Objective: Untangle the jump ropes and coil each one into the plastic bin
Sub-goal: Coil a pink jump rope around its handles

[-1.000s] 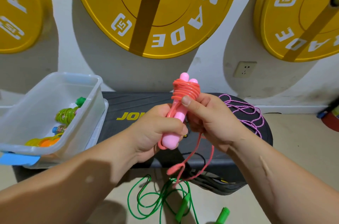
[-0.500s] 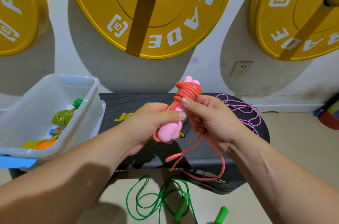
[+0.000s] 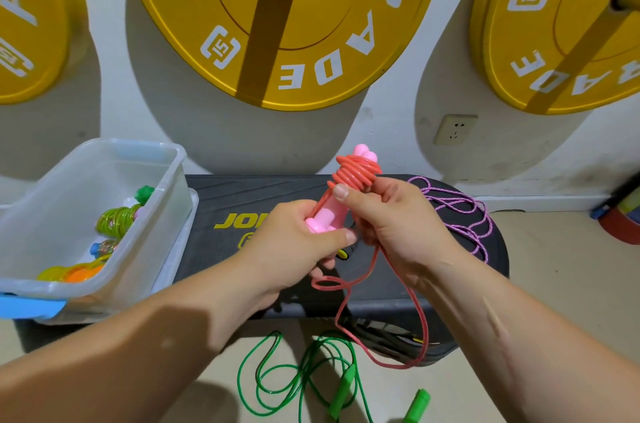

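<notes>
- Coral-red plastic jump rope [image 3: 356, 171], w/ two pink handles [image 3: 327, 214] held side by side, is up in front of the black rubber step platform [image 3: 214, 194]; several turns sit tight round the handles' upper end.
- Left hand [image 3: 294, 249] closed round the lower handle ends. Right hand [image 3: 398, 225] closed too: thumb presses on the wraps, fingers pinch the free cord below them.
- Change vs a sec ago: bundle has tipped further over, handle bottoms now mostly buried in the left fist, and the slack hangs in a longer loop [image 3: 415, 336], reaching down past the platform's front edge.
- Meaning, prob.: winding is mid-way, not done; plenty of cord left to wrap before this one goes in.
- Clear plastic bin [image 3: 104, 284] sits on the platform's left end, already holding coiled ropes, green-yellow and orange [image 3: 114, 221].
- Thin green jump rope [image 3: 304, 381] lies loose on the floor just in front of the platform; purple braided rope [image 3: 460, 214] lies in loops on the platform's right end. Both not coiled yet, so approx. half the job is left.
</notes>
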